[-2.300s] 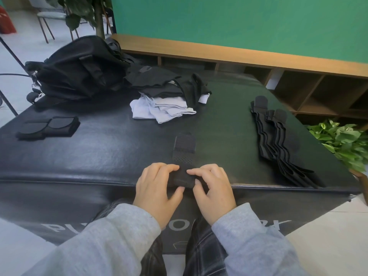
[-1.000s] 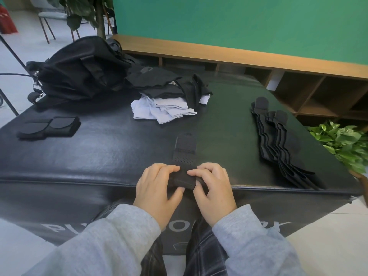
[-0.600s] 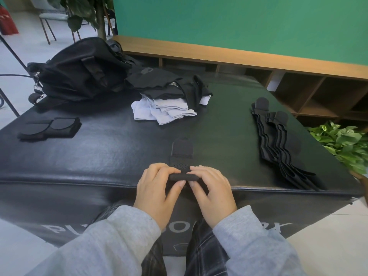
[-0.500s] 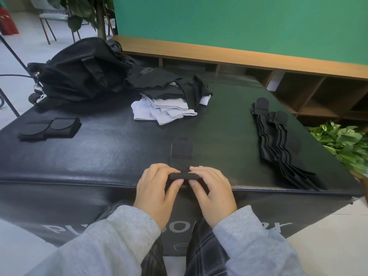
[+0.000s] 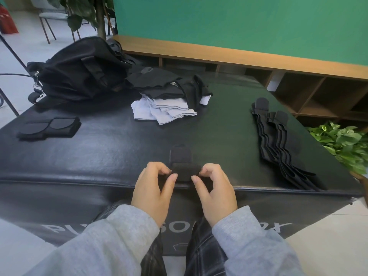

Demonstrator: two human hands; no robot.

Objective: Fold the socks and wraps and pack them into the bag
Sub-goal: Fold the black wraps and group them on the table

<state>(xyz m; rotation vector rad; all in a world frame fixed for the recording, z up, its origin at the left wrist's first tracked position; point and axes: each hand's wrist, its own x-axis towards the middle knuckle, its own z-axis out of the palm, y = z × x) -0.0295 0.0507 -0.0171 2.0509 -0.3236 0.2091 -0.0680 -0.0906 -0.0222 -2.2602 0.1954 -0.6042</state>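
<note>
Two hands work at the near edge of the black padded bench (image 5: 79,160); left hand (image 5: 152,188) and right hand (image 5: 216,189) face each other across a rolled black wrap (image 5: 185,172). Left thumb and curled fingers pinch the roll's left end, right thumb and curled fingers pinch its right end; fingers narrow, bent, tips on the fabric. An unrolled tail of the same wrap, ending in a tab, lies flat on the bench just beyond the roll. Grey sleeves cover both forearms. Far right on the bench: stack of flat black wraps (image 5: 278,144), laid lengthwise, tabs at the far end, well apart from the hands. Far centre: pile of socks (image 5: 165,100), black ones on top of white ones, loosely heaped. Far left corner: black bag (image 5: 79,70), slumped, touching or just beside the sock pile; whether its mouth is unzipped cannot be told. Left side: folded black wraps (image 5: 49,128), lying flat, apart from the bag. Behind the bench: wooden shelf unit (image 5: 278,64) against a green wall (image 5: 239,22); leafy plant (image 5: 342,140) at the right edge
</note>
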